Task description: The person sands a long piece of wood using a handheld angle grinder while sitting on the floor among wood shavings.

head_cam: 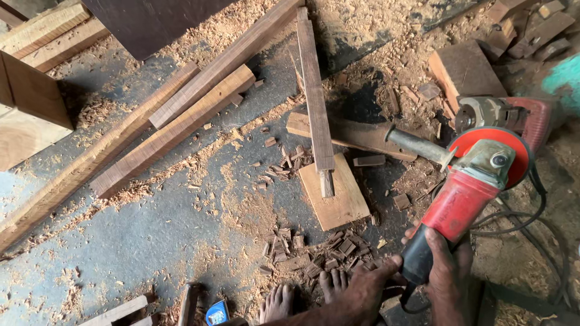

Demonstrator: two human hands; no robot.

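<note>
The right hand (444,271) had its fingers closed around the black handle of a red angle grinder (477,181), held low above the floor (151,241). The left hand (368,290) lay beside it with thumb outstretched, gripping nothing. Bare feet (302,296) stood close; a slip could bring the disc onto the toes, and the trailing cable (538,223) could snag. A long wooden strip (315,96) rested on a small board (335,193), with planks (175,130) and chips (314,253) scattered around.

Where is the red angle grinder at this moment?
In the head view, the red angle grinder is at the right, gripped by its black handle in the right hand, right of the long wooden strip.
</note>
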